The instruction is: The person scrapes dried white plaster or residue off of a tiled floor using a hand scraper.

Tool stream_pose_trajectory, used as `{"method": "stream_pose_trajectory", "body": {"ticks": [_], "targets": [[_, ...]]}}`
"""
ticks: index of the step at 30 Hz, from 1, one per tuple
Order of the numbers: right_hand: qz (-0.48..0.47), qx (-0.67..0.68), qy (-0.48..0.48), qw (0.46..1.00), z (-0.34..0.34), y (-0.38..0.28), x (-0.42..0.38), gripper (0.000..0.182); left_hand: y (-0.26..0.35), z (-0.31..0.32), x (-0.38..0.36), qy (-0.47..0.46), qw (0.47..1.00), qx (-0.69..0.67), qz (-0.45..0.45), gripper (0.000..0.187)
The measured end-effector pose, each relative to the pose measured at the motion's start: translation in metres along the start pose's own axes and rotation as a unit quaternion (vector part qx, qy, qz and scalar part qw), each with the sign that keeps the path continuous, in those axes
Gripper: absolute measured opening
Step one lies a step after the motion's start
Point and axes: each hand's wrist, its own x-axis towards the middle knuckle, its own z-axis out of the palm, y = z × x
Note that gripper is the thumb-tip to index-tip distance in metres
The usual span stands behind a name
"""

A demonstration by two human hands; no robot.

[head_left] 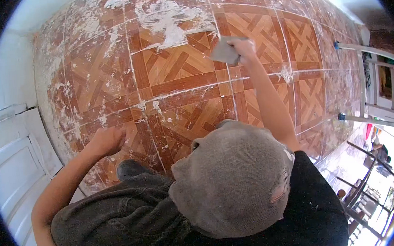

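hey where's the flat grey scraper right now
In the head view, the flat grey scraper is in the right hand, upper right of centre, over the tiled floor, just right of the large white patch.

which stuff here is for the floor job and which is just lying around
Job:
- flat scraper, in the right hand
- tiled floor
- white residue on it

Apparently just around:
- blue-footed frame
- white door

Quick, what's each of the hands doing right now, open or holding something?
Left hand: loosely closed, nothing visible in it.
Right hand: closed, holding a flat grey scraper.
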Motion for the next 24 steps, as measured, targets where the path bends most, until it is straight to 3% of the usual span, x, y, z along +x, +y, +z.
{"method": "stream_pose_trajectory", "body": {"ticks": [4, 6, 9, 12, 16, 18, 19, 21, 24], "targets": [[0.041, 0.023, -0.021, 0.999, -0.049, 0.016, -0.047, 0.018, -0.004, 0.008, 0.003, -0.003, 1.000, -0.018, -0.016, 0.017], [-0.003, -0.099, 0.019, 0.995, -0.055, 0.048, -0.055, 0.016, -0.009, 0.015, 0.004, 0.010, 1.000, -0.021, -0.001, 0.017], [-0.024, -0.101, 0.046, 0.994, -0.048, 0.072, -0.041, 0.018, -0.010, 0.020, 0.003, 0.018, 1.000, 0.002, 0.019, 0.018], [-0.054, -0.198, 0.095, 0.974, -0.027, 0.037, -0.045, 0.022, -0.006, 0.012, 0.008, -0.021, 1.000, 0.000, 0.003, 0.018], [-0.080, -0.183, 0.090, 0.976, -0.011, 0.043, 0.004, 0.026, -0.003, 0.005, 0.008, 0.005, 1.000, 0.000, 0.000, 0.018], [-0.050, -0.196, -0.009, 0.979, -0.013, 0.007, -0.011, 0.028, -0.003, 0.001, 0.006, 0.006, 1.000, 0.012, 0.002, 0.018], [-0.054, -0.195, -0.013, 0.979, -0.019, -0.007, -0.019, 0.028, -0.001, -0.001, 0.004, 0.020, 1.000, 0.005, -0.001, 0.018], [0.003, -0.092, -0.143, 0.985, -0.045, -0.025, -0.033, 0.029, 0.000, 0.002, -0.001, 0.029, 1.000, -0.009, -0.006, 0.017], [-0.059, -0.208, -0.085, 0.973, -0.065, 0.005, -0.001, 0.032, -0.002, 0.011, -0.002, 0.001, 1.000, -0.020, -0.013, 0.016]]}}
